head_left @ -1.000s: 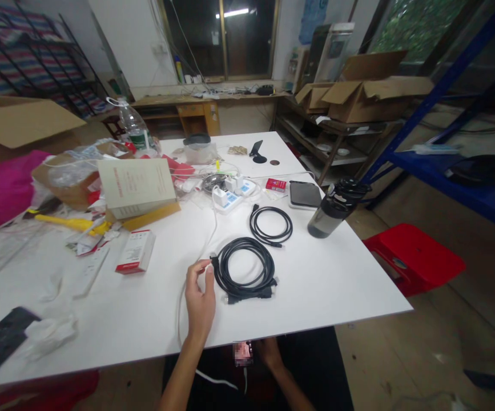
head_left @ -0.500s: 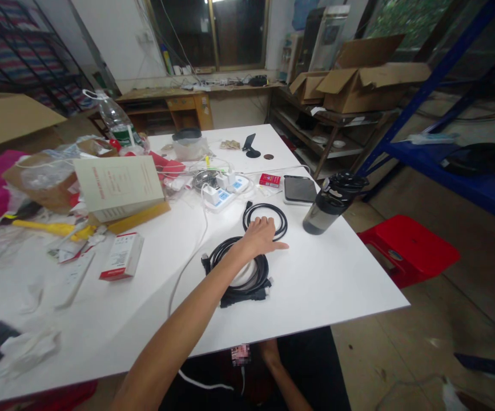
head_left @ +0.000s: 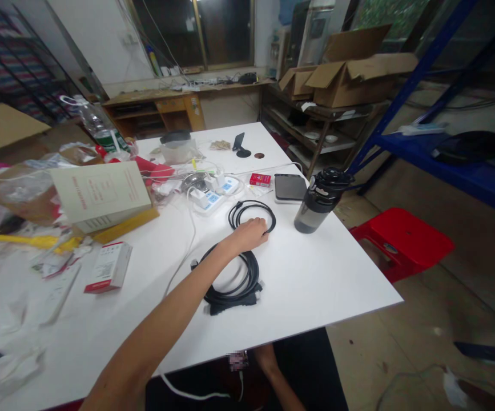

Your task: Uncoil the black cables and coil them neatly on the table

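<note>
The small coil point(head_left: 273, 218) of thin black cable lies flat on the white counter point(head_left: 324, 285), right of the middle and beyond the large coil point(head_left: 253, 274). The left hand point(head_left: 251, 234) is at its near side, back upward, fingers bunched and curled down over the loops. The fingertips are hidden, so I cannot tell whether they pinch the cable or only rest on it. The left forearm crosses above the large coil, covering part of its far left side.

The right hand point(head_left: 265, 355) is low, below the near edge of the counter, beside a blurred device point(head_left: 236, 361); its fingers are out of sight and I cannot tell its state.

The small coil looks light and springy, smooth-jacketed and hardly fragile. No tie shows on it, so the loops would probably spread if lifted by one strand; a hold around all strands at one side seems safer, clear of the plug ends. The large coil should be heavier and stiffer.

Right of the small coil stands a bottle point(head_left: 320, 200); farther back are a tablet point(head_left: 290, 188) and a red box point(head_left: 260, 180).
</note>
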`<state>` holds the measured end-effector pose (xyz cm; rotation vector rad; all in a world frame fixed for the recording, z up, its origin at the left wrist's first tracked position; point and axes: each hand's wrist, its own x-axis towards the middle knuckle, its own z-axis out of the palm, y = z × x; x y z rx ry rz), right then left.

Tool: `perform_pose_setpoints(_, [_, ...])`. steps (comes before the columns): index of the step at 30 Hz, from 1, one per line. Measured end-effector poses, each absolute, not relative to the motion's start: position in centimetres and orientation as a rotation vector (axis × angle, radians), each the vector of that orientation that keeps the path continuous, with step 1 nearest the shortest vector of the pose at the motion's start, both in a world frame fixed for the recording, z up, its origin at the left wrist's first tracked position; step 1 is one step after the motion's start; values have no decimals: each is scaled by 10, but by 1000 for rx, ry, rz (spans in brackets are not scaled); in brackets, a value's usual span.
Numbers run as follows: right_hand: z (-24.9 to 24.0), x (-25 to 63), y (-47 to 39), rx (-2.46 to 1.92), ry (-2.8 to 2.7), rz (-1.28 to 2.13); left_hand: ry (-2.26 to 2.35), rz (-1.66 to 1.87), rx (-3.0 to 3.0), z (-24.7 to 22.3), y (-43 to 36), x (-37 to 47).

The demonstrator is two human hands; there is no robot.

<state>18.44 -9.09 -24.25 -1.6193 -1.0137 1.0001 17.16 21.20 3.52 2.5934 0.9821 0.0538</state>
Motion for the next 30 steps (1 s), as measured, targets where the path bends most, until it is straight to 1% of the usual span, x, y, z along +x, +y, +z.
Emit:
perform_pose_setpoints(5, [-255, 182, -100, -1666, -903, 1124, 999, 153, 2597, 29, 215, 162])
perform_pose_setpoints(9, [-257, 181, -100, -1681, -855, 1166, 1015, 349, 2556, 40, 232, 156])
perform_pose_setpoints(14, [-245, 182, -104, -1669, -842, 1201, 1060, 789, 2462, 86, 239, 140])
perform_pose_setpoints(16, [-235, 183, -109, -1661, -847, 1219, 1047, 1036, 2384, 111, 227, 129])
perform_pose_setpoints(17, [-228, 183, -112, -1650, -854, 1229, 993, 1260, 2276, 124, 217, 122])
perform_pose_setpoints(18, [-221, 184, -116, -1634, -862, 1241, 922, 1455, 2173, 137, 205, 116])
perform_pose_setpoints(20, [-203, 186, -126, -1588, -905, 1263, 816, 1685, 1991, 161, 173, 103])
perform_pose_setpoints(22, [-179, 191, -136, -1559, -990, 1251, 759, 1799, 1772, 182, 137, 92])
perform_pose_setpoints(24, [-149, 201, -145, -1562, -1093, 1165, 725, 1846, 1568, 198, 99, 83])
perform_pose_setpoints(26, [-114, 215, -154, -1586, -1142, 980, 697, 1881, 1368, 209, 65, 77])
perform_pose_setpoints(30, [-39, 244, -165, -1592, -1157, 415, 741, 1769, 1050, 209, 10, 75])
